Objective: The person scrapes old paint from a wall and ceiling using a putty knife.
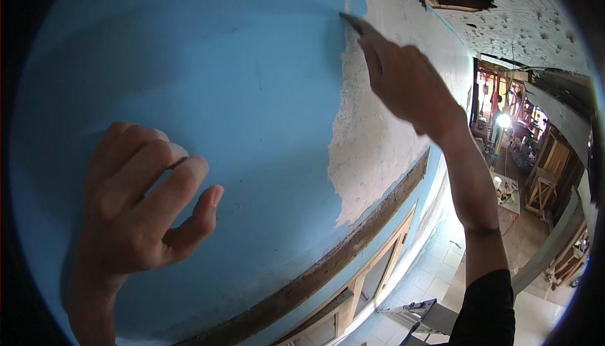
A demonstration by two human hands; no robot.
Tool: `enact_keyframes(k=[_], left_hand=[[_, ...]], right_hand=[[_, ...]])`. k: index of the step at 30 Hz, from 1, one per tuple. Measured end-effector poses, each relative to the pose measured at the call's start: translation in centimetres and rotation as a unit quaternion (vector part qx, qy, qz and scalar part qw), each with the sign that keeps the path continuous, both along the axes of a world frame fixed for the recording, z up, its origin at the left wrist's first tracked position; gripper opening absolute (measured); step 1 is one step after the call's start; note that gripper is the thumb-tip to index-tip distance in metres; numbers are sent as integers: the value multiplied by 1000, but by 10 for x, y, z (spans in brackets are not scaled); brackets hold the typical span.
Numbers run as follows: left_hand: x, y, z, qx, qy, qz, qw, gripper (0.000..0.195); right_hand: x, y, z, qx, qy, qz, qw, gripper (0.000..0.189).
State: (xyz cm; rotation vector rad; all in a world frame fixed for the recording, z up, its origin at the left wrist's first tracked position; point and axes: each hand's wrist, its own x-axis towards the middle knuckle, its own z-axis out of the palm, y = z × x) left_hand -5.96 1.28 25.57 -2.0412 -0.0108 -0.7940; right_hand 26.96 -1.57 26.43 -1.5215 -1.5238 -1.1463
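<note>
My right hand [410, 83] grips a thin, dark-bladed scraper [352, 23], its handle mostly hidden by the fingers. The blade's tip meets the blue painted wall [264, 90] at the ragged edge of a bare, whitish plaster patch [371, 142]. A narrow strip of blue paint runs beside that tip, between the main patch and a thin bare sliver above. Lower left, my left hand [146, 199] is raised close to the blue wall with its fingers loosely curled and its thumb apart. Nothing shows in it; whether its knuckles touch the wall I cannot tell.
A brown wooden ledge [302, 277] crosses the wall below, above a wood-framed window [373, 280]. A stepladder [425, 315] stands on the tiled floor. The damaged ceiling [534, 29] has a hole. Behind are a lit bulb [503, 120], a cluttered table [508, 192] and a wooden stool [541, 187].
</note>
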Motion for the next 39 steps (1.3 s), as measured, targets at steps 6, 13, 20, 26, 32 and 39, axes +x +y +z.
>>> enact_keyframes(k=[6, 13, 20, 26, 32, 39], left_hand=[[-1, -3, 0, -19, -9, 8, 1000, 15], [-4, -2, 1, -9, 1, 8, 1000, 15], [0, 1, -5, -17, -57, -23, 998, 13], [-6, 2, -4, -41, -20, -27, 999, 15], [-7, 0, -4, -39, -20, -22, 999, 13], [-7, -2, -4, -44, -14, -21, 999, 13]], right_hand=[[-10, -9, 12, -75, 31, 10, 997, 36], [-8, -7, 14, -43, 43, -17, 998, 43], [12, -7, 13, -70, 157, 36, 984, 40], [54, -15, 13, -77, 332, 98, 935, 38], [47, -9, -6, 8, 22, 25, 999, 45], [17, 1, -16, 45, -25, -77, 996, 45]])
